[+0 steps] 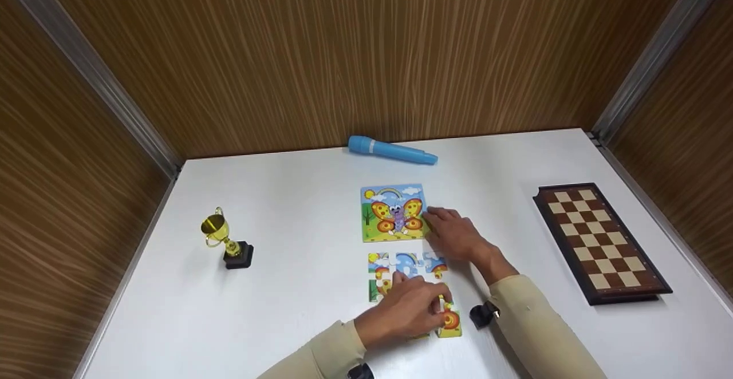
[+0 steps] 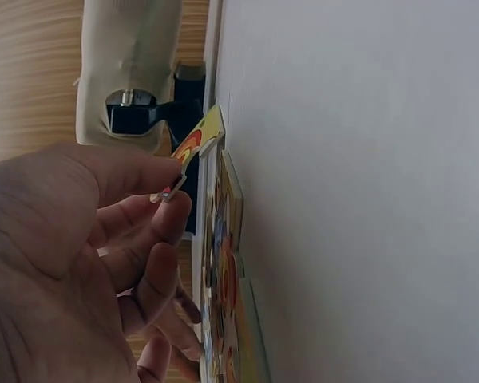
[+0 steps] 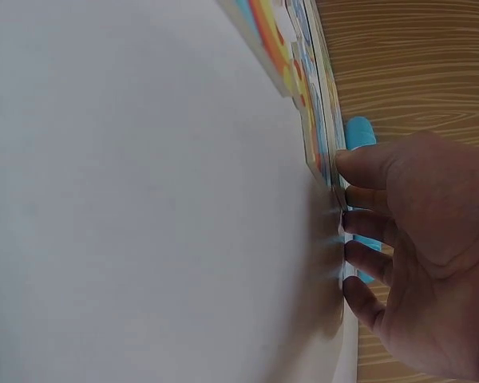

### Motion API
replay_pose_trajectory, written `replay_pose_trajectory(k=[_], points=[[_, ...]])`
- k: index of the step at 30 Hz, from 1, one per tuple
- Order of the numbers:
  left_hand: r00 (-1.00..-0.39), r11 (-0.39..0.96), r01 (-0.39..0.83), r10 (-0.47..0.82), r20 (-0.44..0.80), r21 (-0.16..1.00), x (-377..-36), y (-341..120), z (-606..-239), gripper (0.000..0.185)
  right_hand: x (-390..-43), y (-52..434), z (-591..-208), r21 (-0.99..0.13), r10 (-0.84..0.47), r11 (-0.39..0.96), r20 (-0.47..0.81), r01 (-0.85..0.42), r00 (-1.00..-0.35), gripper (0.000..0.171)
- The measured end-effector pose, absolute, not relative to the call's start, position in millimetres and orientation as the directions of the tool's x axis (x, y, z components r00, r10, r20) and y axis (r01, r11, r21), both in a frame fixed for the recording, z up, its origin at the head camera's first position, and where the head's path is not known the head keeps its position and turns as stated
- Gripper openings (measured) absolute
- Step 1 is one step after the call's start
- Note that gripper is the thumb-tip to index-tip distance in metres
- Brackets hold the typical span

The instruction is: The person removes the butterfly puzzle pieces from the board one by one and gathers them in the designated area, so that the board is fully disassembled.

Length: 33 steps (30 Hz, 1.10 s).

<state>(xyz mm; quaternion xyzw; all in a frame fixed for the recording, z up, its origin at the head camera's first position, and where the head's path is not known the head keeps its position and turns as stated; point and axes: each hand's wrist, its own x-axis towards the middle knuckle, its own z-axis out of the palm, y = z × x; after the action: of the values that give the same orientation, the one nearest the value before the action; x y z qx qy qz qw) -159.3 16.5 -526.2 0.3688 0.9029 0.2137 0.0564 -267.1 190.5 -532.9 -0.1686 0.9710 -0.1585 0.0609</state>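
Note:
My left hand (image 1: 408,306) pinches a yellow and orange puzzle piece (image 1: 451,323) between thumb and fingertips. In the left wrist view this puzzle piece (image 2: 198,142) is tilted, one end close to the white table. Several other pieces lie in rows under and beyond that hand, among them a sun piece (image 1: 377,261), a blue sky piece (image 1: 406,263) and a rainbow-corner piece (image 1: 435,261); the hand hides some of them. Above the rows is a square butterfly picture board (image 1: 394,213). My right hand (image 1: 455,235) rests at the board's right edge, fingers relaxed and slightly bent.
A gold trophy cup (image 1: 216,227) on a black base stands at the left of the white table (image 1: 286,207). A blue toy microphone (image 1: 392,150) lies near the back wall. At the right lies a brown and cream chessboard (image 1: 601,241). Wood-grain panels enclose the table.

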Motion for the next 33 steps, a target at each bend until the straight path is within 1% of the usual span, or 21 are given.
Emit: replay_pose_trajectory(k=[5,10,16,20,22,25,29,33], points=[[-0.719,0.648,0.636,0.695,0.016,0.418,-160,17,-527,0.014,-268,190,-533,-0.333,-0.354,0.89,-0.07,-0.312,-0.933,0.052],[-0.731,0.667,0.608,0.681,-0.023,0.431,-161,17,-527,0.018,-270,191,-533,-0.347,-0.361,0.883,-0.075,-0.315,-0.929,0.053],[-0.764,0.673,0.558,0.646,-0.018,0.485,-169,8,-523,0.022,-269,190,-534,-0.361,-0.358,0.88,-0.077,-0.309,-0.931,0.053],[-0.796,0.683,0.532,0.606,0.019,0.5,-179,-10,-519,0.024,-267,192,-536,-0.37,-0.353,0.878,-0.074,-0.303,-0.933,0.053],[-0.822,0.691,0.509,0.568,0.051,0.513,-185,-21,-519,0.025,-266,194,-536,-0.379,-0.351,0.876,-0.072,-0.3,-0.934,0.053],[-0.877,0.717,0.438,0.475,0.08,0.543,-197,-40,-522,0.026,-263,196,-538,-0.397,-0.374,0.859,-0.06,-0.322,-0.926,0.053],[-0.944,0.764,0.294,0.325,0.051,0.574,-215,-64,-530,0.032,-260,201,-539,-0.449,-0.406,0.826,-0.055,-0.341,-0.912,0.055],[-0.978,0.803,0.173,0.21,0.001,0.57,-229,-81,-535,0.043,-258,209,-539,-0.535,-0.376,0.796,-0.072,-0.283,-0.924,0.061]])
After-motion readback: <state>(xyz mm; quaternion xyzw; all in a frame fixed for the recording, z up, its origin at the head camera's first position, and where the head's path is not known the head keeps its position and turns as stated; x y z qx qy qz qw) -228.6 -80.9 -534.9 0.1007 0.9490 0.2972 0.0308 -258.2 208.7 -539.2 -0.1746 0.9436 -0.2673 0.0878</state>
